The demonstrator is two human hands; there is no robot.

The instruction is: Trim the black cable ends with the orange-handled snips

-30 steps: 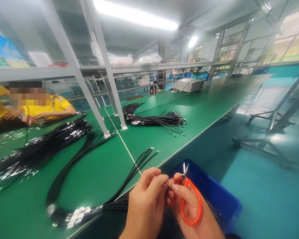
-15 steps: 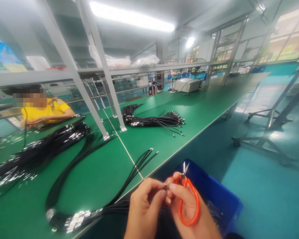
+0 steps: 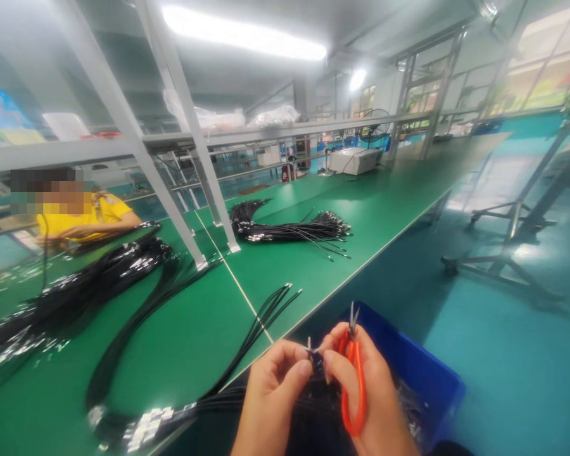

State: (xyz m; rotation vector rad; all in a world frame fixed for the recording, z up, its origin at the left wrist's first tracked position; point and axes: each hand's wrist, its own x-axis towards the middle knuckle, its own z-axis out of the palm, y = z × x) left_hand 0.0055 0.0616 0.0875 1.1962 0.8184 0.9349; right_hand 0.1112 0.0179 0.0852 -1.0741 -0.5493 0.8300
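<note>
Orange-handled scissors [image 3: 361,389] sit in the right hand [image 3: 363,370] in the head view, beyond the front edge of the green table [image 3: 308,272]. Their blades point upward above the fingers, parted by a narrow gap, while the handles run down across the palm. The thumb and index finger of this hand are brought close together, toward the other hand; whether they grip anything between them cannot be told. The remaining fingers are curled, partly hidden behind the handles.

The left hand [image 3: 276,386] is nearly closed, thumb and index finger pinched on a small piece [image 3: 310,345] whose pale tip stands up between the two hands. The piece is too small and blurred to identify. The hands are near each other, their fingertips separated by a narrow space.

A blue bin [image 3: 430,361] is behind and to the right of the right hand, with small pale bits visible inside. To the left, a curved bundle of black cables [image 3: 116,354] lies on the table, bound with shiny silvery material, some loose ends reaching toward the hands. Another cable bundle [image 3: 285,232] rests farther back beside the metal shelf frame [image 3: 190,120]. Across the table, at far left, is a person in a yellow shirt [image 3: 116,209].
</note>
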